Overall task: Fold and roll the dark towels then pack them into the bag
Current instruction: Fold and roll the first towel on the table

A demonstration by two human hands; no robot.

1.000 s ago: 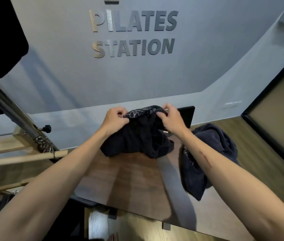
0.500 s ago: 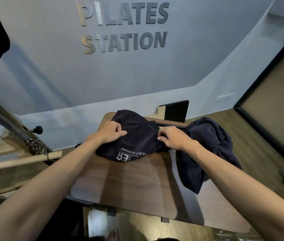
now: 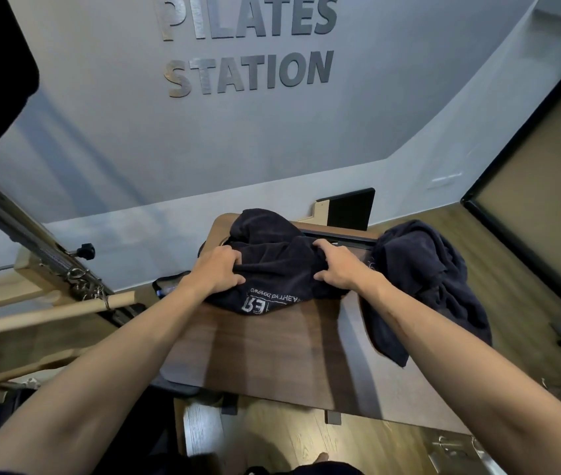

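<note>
Since half a second ago little has changed: both hands stay on the same bunched towel [image 3: 272,265] at the far end of the table [image 3: 272,358], and the white lettering along its near edge still faces the camera upside down. A second ago that towel was lifted clear of the wood with its patterned hem between the hands; now it lies heaped on the table. The view has also tilted down a touch, so the wall sign [image 3: 248,46] sits higher and its top row is cut off.

The left hand [image 3: 219,270] lies on the towel's left side, fingers curled and closed on a fold of cloth. The right hand [image 3: 337,265] grips the right side the same way, fingers bent over a gathered ridge. The towel spans the gap between the two hands, its bulk rising beyond the knuckles toward the wall.

A second towel [image 3: 426,279] lies crumpled just right of the right wrist, draped over the table's right edge and hanging down past it. A black panel [image 3: 349,209] stands behind the table against the wall.
</note>
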